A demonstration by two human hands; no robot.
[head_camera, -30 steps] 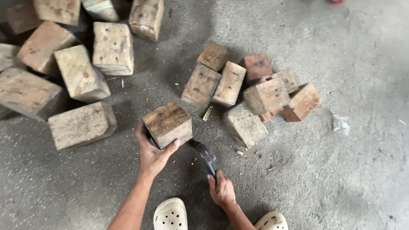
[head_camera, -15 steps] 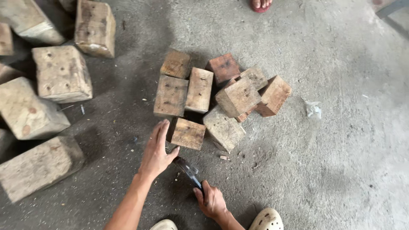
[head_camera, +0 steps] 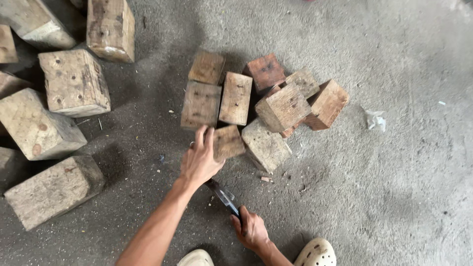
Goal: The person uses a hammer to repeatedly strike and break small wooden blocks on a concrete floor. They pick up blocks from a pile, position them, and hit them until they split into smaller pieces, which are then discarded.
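Observation:
My left hand (head_camera: 199,158) rests on a small square wooden block (head_camera: 229,142) lying on the concrete floor, fingers spread over its left edge. The block lies at the near side of a cluster of small wooden blocks (head_camera: 266,98). My right hand (head_camera: 251,230) grips the handle of a dark-bladed chopping tool (head_camera: 222,195), whose blade lies low near the floor and points toward my left wrist.
Several large pale wooden blocks (head_camera: 74,81) lie to the left, one (head_camera: 51,189) close to my left arm. A scrap of white paper (head_camera: 375,119) lies right of the cluster. My feet in light perforated clogs (head_camera: 315,252) show at the bottom edge.
My left hand has put the block down at the near edge of the small cluster and now lies on top of it. The tool stays low in my right hand.

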